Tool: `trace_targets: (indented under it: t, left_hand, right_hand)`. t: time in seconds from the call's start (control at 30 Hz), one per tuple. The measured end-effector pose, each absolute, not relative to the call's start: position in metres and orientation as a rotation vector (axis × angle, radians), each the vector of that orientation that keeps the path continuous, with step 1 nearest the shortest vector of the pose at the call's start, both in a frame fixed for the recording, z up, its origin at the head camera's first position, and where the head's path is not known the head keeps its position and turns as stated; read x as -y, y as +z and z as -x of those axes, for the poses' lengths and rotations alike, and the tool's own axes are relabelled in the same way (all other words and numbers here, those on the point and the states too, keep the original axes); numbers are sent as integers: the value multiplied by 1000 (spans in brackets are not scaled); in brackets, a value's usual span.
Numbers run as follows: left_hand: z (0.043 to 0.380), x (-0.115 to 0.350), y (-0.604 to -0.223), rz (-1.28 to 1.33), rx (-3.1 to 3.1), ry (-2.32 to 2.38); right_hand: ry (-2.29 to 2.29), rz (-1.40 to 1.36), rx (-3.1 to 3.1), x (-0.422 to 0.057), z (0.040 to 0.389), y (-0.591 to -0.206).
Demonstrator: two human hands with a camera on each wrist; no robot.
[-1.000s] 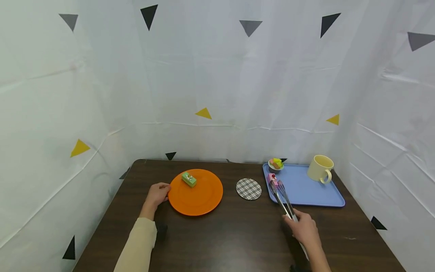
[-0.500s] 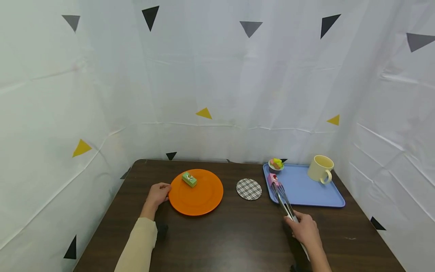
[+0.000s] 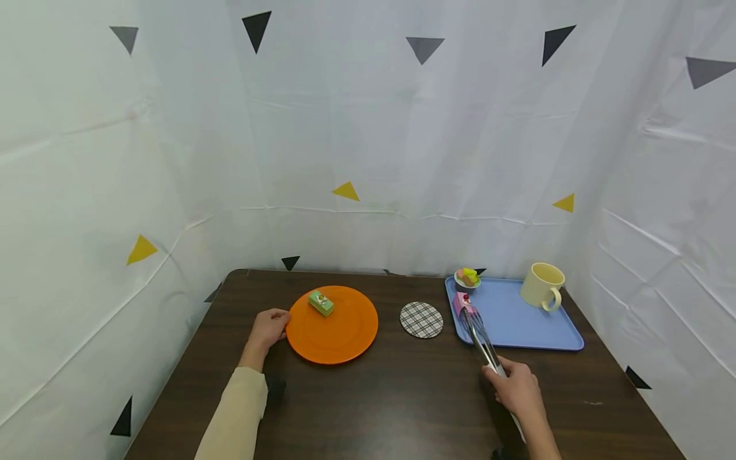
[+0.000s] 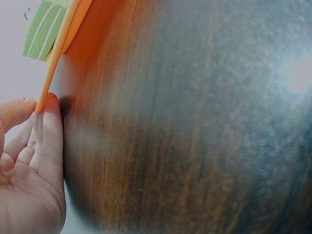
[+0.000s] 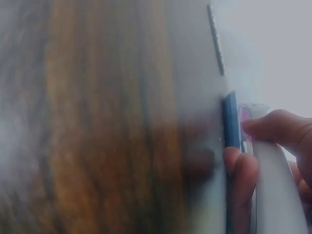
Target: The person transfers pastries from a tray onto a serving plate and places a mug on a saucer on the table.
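My left hand (image 3: 267, 329) pinches the left rim of an orange plate (image 3: 340, 338), thumb on top and fingers underneath; the left wrist view shows this edge-on. On the plate sits a toy slice of green layered cake (image 3: 321, 303). My right hand (image 3: 519, 388) holds metal tongs (image 3: 492, 364) with light handles. Their tips are at a pink toy cake (image 3: 462, 301) with a red topping, on the left side of a blue tray (image 3: 517, 329). The tips partly cover this cake, and how firmly they grip it is unclear. The right wrist view shows thumb and fingers around the tong handles.
Behind the pink cake, a small dark cup (image 3: 466, 281) holds colourful pieces at the tray's back left corner. A yellow mug (image 3: 542, 285) stands at the tray's back right. Between plate and tray lies a round checked coaster (image 3: 421, 320). White curtains (image 3: 368, 128) enclose the table.
The tong tips have drawn closer together at the pink cake, which has barely shifted. My left hand and the plate hold their place.
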State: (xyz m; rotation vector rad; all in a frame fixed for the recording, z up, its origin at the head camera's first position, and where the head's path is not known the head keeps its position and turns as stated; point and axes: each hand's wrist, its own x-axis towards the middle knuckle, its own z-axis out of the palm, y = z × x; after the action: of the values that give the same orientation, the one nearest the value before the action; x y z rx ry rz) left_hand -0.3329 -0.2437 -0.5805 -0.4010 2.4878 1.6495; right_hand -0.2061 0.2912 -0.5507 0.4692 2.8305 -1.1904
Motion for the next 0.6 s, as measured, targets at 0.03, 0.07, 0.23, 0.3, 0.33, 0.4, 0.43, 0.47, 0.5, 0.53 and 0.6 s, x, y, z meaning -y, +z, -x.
trace_targets:
  t: [0.03,0.07,0.23,0.3,0.33,0.4,0.43,0.47,0.5,0.53,0.6]
  left_hand:
    - [333,244,-581,399,-2490,1648]
    - [334,245,-582,405,-2491,1645]
    - [334,245,-585,412,-2494,1640]
    - [334,245,-585,414,-2492,1636]
    - [334,245,-585,413,-2494,1634]
    - [333,244,-583,409,-2501,1633]
    - [333,244,-582,408,-2507,1633]
    - [332,244,-581,405,-2512,1632]
    - [333,243,-581,408,-2516,1632]
    - [332,243,-580,404,-2520,1633]
    - [333,243,-580,412,-2522,1629]
  right_hand:
    - [-1186,-473,-2833,-291,206,-550]
    - [-1184,-472,-2838,-291,206,-550]
    - [-1188,-470,-2850,-291,208,-549]
    - [-1195,-465,-2845,-289,208,-549]
    - [-1203,-458,-2844,-288,209,-548]
    - [-1219,-445,-2840,-285,209,-547]
    - [-1230,-437,-2841,-284,210,-547]
    - [-1239,-431,-2842,-282,210,-546]
    - [-1248,-426,-2845,-279,211,-545]
    - [-1260,-416,-2850,-277,211,-544]
    - [-1267,-406,-2859,-272,212,-544]
